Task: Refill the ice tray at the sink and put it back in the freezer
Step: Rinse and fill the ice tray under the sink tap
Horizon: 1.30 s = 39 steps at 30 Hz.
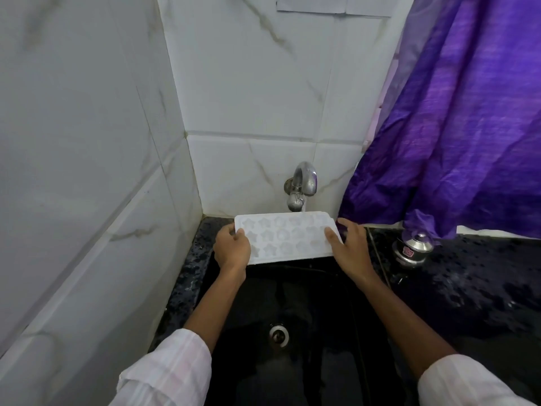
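Note:
A white ice tray [288, 237] with star-shaped cells is held level over the far end of the black sink [292, 303], just below the chrome tap [301, 189]. My left hand [232, 249] grips the tray's left end, thumb on top. My right hand [349, 249] grips the right end, thumb lying over the rim. A thin stream seems to drop from the tap onto the tray's far edge; I cannot tell how full the cells are.
White marble-look tiles form the wall at left and behind the tap. A purple curtain [456, 127] hangs at right over the dark speckled counter [474, 288], where a small steel pot with a lid [412, 249] stands. The sink's drain [278, 334] lies below.

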Motion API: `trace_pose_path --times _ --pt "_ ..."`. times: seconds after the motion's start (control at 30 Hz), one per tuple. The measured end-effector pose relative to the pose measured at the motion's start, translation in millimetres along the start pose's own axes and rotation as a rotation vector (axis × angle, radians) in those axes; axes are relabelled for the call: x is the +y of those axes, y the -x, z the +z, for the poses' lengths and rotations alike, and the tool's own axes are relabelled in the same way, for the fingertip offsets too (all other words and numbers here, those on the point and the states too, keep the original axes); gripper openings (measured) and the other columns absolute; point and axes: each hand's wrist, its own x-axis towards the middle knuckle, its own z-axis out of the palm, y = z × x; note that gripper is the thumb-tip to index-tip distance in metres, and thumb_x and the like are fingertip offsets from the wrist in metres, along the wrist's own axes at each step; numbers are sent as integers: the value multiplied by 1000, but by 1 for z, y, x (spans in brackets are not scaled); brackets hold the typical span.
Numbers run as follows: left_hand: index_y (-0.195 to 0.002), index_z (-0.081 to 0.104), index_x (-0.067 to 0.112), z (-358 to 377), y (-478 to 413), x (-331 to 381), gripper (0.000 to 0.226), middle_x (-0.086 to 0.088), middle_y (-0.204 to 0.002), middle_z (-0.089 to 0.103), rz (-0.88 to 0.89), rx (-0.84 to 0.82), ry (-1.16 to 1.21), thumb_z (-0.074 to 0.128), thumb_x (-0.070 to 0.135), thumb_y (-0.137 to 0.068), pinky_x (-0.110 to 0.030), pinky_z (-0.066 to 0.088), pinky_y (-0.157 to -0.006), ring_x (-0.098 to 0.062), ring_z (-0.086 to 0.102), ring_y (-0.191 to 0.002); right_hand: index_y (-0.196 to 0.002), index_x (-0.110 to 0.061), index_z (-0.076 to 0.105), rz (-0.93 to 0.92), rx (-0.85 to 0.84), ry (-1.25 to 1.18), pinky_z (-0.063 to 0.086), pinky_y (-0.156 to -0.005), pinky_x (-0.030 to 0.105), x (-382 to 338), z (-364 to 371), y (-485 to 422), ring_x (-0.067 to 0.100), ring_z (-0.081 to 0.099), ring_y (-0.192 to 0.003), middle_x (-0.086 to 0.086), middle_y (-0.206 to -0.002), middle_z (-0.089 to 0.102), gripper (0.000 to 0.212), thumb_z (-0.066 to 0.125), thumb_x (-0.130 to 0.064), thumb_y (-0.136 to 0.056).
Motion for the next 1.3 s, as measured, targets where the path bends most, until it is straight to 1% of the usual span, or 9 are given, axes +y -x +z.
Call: trace_pose_path --times 0.07,0.13,0.37,0.6,0.7,0.83,1.0,1.2,1.3 --pt "-120 64 12 -2 5 -11 25 -5 -111 68 17 -27 -45 50 18 -101 -43 56 -88 -24 64 -99 -143 -12 43 210 -103 -118 46 -89 20 9 -4 2 17 58 -112 4 -133 57 58 61 -39 -94" --pt "-122 63 12 -4 11 -27 25 -4 -110 66 25 -42 -80 50 18 -102 -40 55 -86 -22 62 -97 -137 -11 51 262 -172 -111 47 -67 11 21 -9 10 6 62 -90 0 -118 66 48 63 -31 -95" --pt "-118 59 16 -9 34 -71 19 0 -105 69 151 -161 -99 51 20 -102 -34 56 -75 -17 66 -93 -111 -8 68 274 -81 -118 58 -86 38 55 -22 25 20 69 -94 7 -105 72 25 71 -7 -87" --pt "-106 69 7 -15 34 -69 14 0 -98 72 477 -166 -226 67 7 -93 -1 46 -70 -3 65 -84 -89 -17 65 170 50 -122 51 -69 14 64 -33 26 7 64 -75 -5 -82 68 19 78 -6 -80" --pt "-107 69 6 -15 35 -63 15 -1 -98 73 560 -157 -228 68 7 -92 -8 52 -77 -8 69 -87 -84 -19 64 113 65 -84 46 -62 5 65 -37 23 4 63 -72 -7 -79 68 20 80 -8 -79" --pt "-104 68 10 -17 39 -55 12 6 -90 71 643 -111 -181 67 6 -93 -24 59 -81 -2 69 -86 -77 -27 61 34 59 -44 46 -66 5 62 -46 20 -8 63 -68 -14 -76 67 27 82 -11 -76" --pt "-109 68 11 -22 46 -45 16 0 -100 74 800 -60 -156 65 6 -94 -35 60 -84 -13 72 -92 -78 -19 62 -71 48 -33 46 -68 7 55 -60 15 -1 64 -74 -11 -80 68 25 82 -6 -75" --pt "-113 67 14 -26 57 -39 20 -1 -111 73 930 22 -107 60 8 -95 -24 54 -91 -11 70 -102 -80 -24 60 -303 126 -138 49 -74 10 42 -77 18 -3 64 -80 -13 -86 68 29 71 2 -83" --pt "-109 68 10 -26 62 -47 18 3 -102 73 843 -19 -177 64 2 -93 -25 57 -83 -7 69 -92 -84 -10 60 -285 -9 -8 45 -67 6 53 -71 27 4 63 -75 -6 -81 66 15 73 -4 -84"
